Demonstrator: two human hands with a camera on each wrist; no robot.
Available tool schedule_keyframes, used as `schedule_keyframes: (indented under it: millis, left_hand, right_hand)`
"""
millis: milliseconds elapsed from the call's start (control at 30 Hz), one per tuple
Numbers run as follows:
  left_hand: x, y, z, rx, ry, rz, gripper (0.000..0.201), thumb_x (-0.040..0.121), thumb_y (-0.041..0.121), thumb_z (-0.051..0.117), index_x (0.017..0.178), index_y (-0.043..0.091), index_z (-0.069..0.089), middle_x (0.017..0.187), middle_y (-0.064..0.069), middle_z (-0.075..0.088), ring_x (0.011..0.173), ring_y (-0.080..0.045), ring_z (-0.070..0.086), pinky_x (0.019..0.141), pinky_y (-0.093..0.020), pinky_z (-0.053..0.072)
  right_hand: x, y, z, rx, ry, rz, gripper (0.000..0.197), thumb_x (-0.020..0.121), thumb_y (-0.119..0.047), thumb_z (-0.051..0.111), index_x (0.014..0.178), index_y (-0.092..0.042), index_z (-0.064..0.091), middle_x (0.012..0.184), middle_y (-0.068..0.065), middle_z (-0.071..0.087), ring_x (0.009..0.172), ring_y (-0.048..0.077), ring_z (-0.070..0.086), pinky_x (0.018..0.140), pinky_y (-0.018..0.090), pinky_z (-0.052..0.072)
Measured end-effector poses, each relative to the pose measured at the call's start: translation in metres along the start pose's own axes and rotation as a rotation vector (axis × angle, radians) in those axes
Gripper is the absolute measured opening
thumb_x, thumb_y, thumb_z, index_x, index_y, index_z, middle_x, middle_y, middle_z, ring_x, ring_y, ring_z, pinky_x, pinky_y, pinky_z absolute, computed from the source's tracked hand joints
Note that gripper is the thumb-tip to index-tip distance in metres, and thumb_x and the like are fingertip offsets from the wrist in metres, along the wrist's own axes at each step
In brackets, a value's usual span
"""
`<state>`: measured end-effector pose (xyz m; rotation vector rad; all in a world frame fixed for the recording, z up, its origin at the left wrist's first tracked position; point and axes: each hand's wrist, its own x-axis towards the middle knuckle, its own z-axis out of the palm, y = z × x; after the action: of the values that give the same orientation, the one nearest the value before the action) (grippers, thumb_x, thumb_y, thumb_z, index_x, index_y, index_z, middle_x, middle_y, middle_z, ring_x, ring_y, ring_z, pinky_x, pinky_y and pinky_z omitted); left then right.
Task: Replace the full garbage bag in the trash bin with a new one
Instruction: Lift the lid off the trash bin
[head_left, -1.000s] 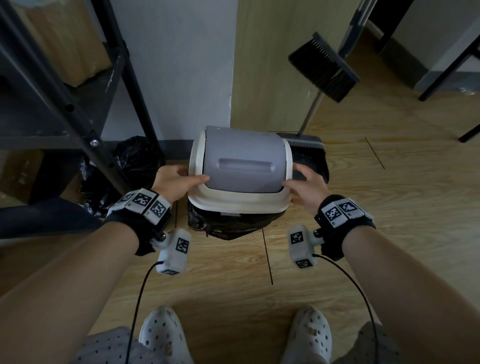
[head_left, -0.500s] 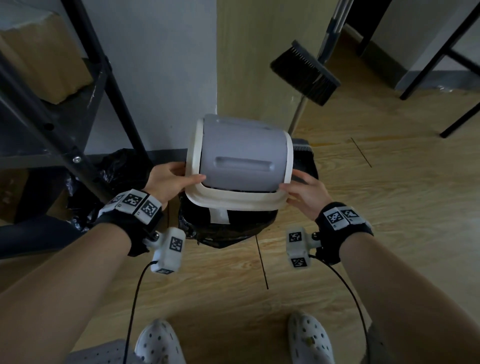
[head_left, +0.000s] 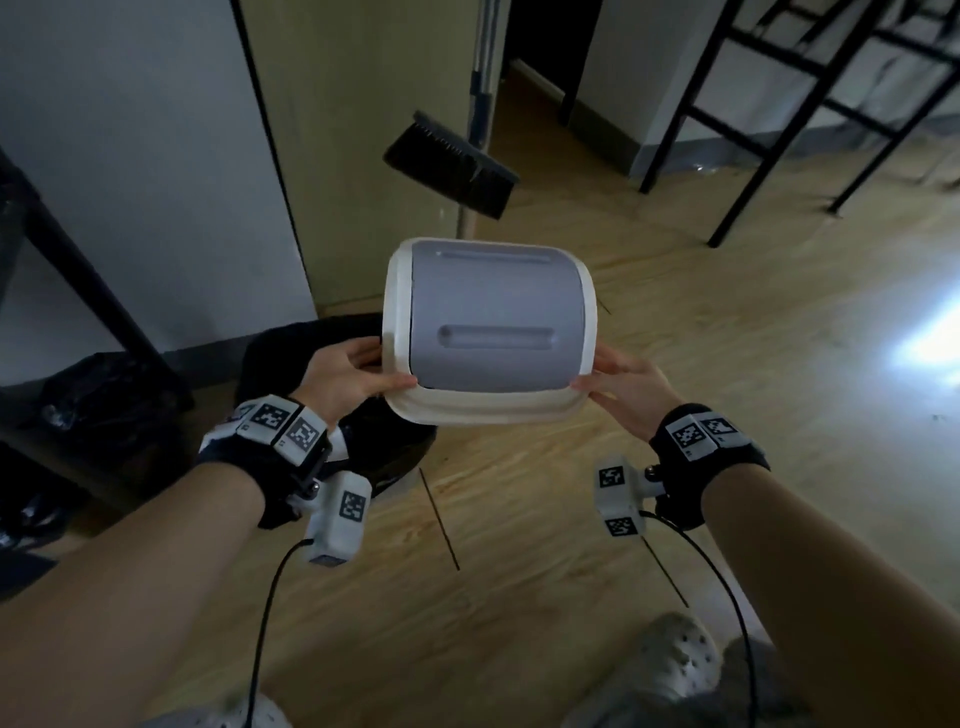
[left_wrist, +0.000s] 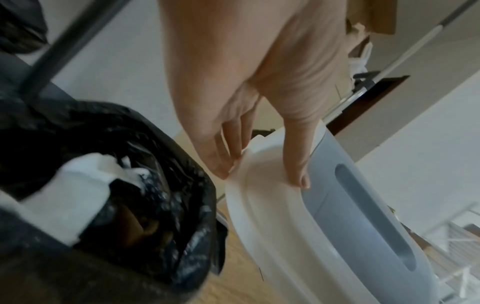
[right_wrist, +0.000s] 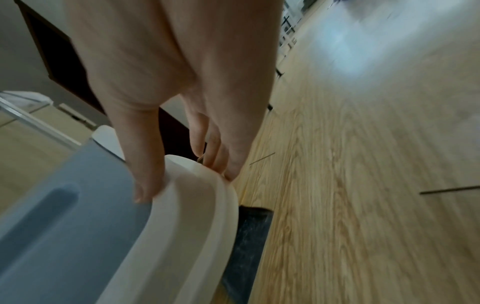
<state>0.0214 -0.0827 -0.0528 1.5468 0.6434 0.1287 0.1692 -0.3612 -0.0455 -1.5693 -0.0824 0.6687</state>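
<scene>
The bin lid (head_left: 488, 327), a white frame with a grey swing flap, hangs in the air above the floor, lifted clear of the bin. My left hand (head_left: 348, 376) grips its left edge, thumb on top (left_wrist: 296, 164) and fingers under the rim. My right hand (head_left: 621, 387) grips the right edge the same way (right_wrist: 166, 170). Below and to the left stands the open trash bin with a full black garbage bag (head_left: 291, 343); white crumpled waste (left_wrist: 78, 185) shows in the bag's mouth (left_wrist: 166, 185).
A broom (head_left: 452, 171) leans on the beige panel behind the lid. A black shelf frame (head_left: 78, 260) and another black bag (head_left: 104, 395) stand at left. Black metal frame legs (head_left: 753, 145) are far right. A dark dustpan (right_wrist: 249, 236) lies beneath the lid's right side.
Both hands have raised the lid off the bin and carried it up and to the right. The bag's mouth is now uncovered at left.
</scene>
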Motion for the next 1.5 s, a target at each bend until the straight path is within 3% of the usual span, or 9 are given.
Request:
schedule_keyframes:
  millis: [200, 433, 567, 700, 833, 1067, 1267, 1333, 1500]
  left_hand:
    - [0.023, -0.023, 0.084, 0.112, -0.075, -0.038, 0.084, 0.055, 0.012, 0.088, 0.131, 0.006, 0.052, 0.127, -0.007, 0.061, 0.112, -0.021, 0.06, 0.102, -0.041, 0.047]
    - [0.061, -0.085, 0.163, 0.242, -0.144, -0.128, 0.084, 0.056, 0.016, 0.088, 0.131, 0.007, 0.051, 0.13, -0.006, 0.059, 0.118, -0.021, 0.057, 0.106, -0.04, 0.042]
    - [0.079, -0.129, 0.192, 0.289, -0.195, -0.25, 0.078, 0.063, 0.006, 0.083, 0.132, 0.002, 0.048, 0.129, -0.008, 0.057, 0.12, -0.024, 0.055, 0.105, -0.035, 0.041]
    - [0.099, -0.17, 0.203, 0.283, -0.189, -0.384, 0.076, 0.064, -0.003, 0.08, 0.132, 0.003, 0.047, 0.128, -0.008, 0.056, 0.12, -0.025, 0.053, 0.107, -0.039, 0.039]
    - [0.117, -0.205, 0.202, 0.272, -0.162, -0.464, 0.083, 0.054, 0.003, 0.086, 0.129, 0.007, 0.051, 0.131, -0.01, 0.058, 0.121, -0.027, 0.054, 0.107, -0.046, 0.04]
    - [0.132, -0.232, 0.208, 0.311, -0.142, -0.499, 0.076, 0.061, -0.002, 0.082, 0.128, -0.002, 0.047, 0.13, -0.015, 0.055, 0.122, -0.029, 0.052, 0.109, -0.043, 0.039]
    - [0.136, -0.239, 0.214, 0.32, -0.163, -0.502, 0.082, 0.064, -0.007, 0.079, 0.135, 0.002, 0.04, 0.142, -0.017, 0.046, 0.128, -0.029, 0.048, 0.109, -0.045, 0.038]
    - [0.132, -0.23, 0.217, 0.31, -0.184, -0.488, 0.081, 0.066, -0.013, 0.074, 0.137, 0.002, 0.037, 0.143, -0.017, 0.044, 0.13, -0.03, 0.045, 0.109, -0.047, 0.037]
    - [0.116, -0.192, 0.222, 0.398, -0.192, -0.353, 0.073, 0.073, -0.014, 0.068, 0.137, 0.0, 0.036, 0.143, -0.021, 0.041, 0.132, -0.034, 0.041, 0.108, -0.046, 0.037]
  right_hand:
    - [-0.005, 0.027, -0.08, 0.042, 0.128, 0.056, 0.049, 0.075, 0.022, 0.057, 0.118, 0.001, 0.059, 0.109, 0.008, 0.067, 0.096, 0.018, 0.065, 0.067, 0.017, 0.056]
    - [0.024, 0.101, -0.158, 0.032, 0.144, 0.187, 0.047, 0.069, 0.021, 0.061, 0.116, 0.01, 0.06, 0.113, 0.019, 0.067, 0.106, 0.031, 0.064, 0.092, 0.038, 0.048]
    - [0.04, 0.149, -0.18, -0.003, 0.171, 0.288, 0.045, 0.068, 0.016, 0.065, 0.111, 0.005, 0.065, 0.097, 0.011, 0.073, 0.095, 0.026, 0.066, 0.087, 0.036, 0.05]
    - [0.063, 0.197, -0.182, -0.04, 0.175, 0.365, 0.045, 0.056, 0.007, 0.074, 0.096, -0.013, 0.075, 0.102, 0.013, 0.074, 0.104, 0.032, 0.065, 0.097, 0.047, 0.047]
    - [0.079, 0.221, -0.17, -0.007, 0.252, 0.438, 0.048, 0.058, 0.016, 0.069, 0.102, -0.003, 0.071, 0.102, 0.016, 0.072, 0.096, 0.032, 0.065, 0.088, 0.043, 0.052]
    - [0.099, 0.243, -0.156, 0.055, 0.329, 0.459, 0.052, 0.059, 0.02, 0.066, 0.107, -0.001, 0.065, 0.109, 0.021, 0.069, 0.098, 0.034, 0.064, 0.094, 0.049, 0.05]
    - [0.106, 0.249, -0.147, -0.018, 0.343, 0.457, 0.066, 0.042, -0.002, 0.064, 0.107, -0.013, 0.067, 0.106, 0.013, 0.069, 0.103, 0.03, 0.063, 0.094, 0.044, 0.05]
    - [0.105, 0.243, -0.147, -0.051, 0.36, 0.491, 0.077, 0.048, 0.002, 0.068, 0.124, -0.007, 0.058, 0.118, 0.015, 0.065, 0.11, 0.029, 0.06, 0.098, 0.044, 0.048]
    - [0.09, 0.199, -0.134, -0.315, 0.379, 0.474, 0.06, 0.079, -0.002, 0.063, 0.136, -0.003, 0.046, 0.137, 0.017, 0.051, 0.124, 0.031, 0.051, 0.102, 0.039, 0.044]
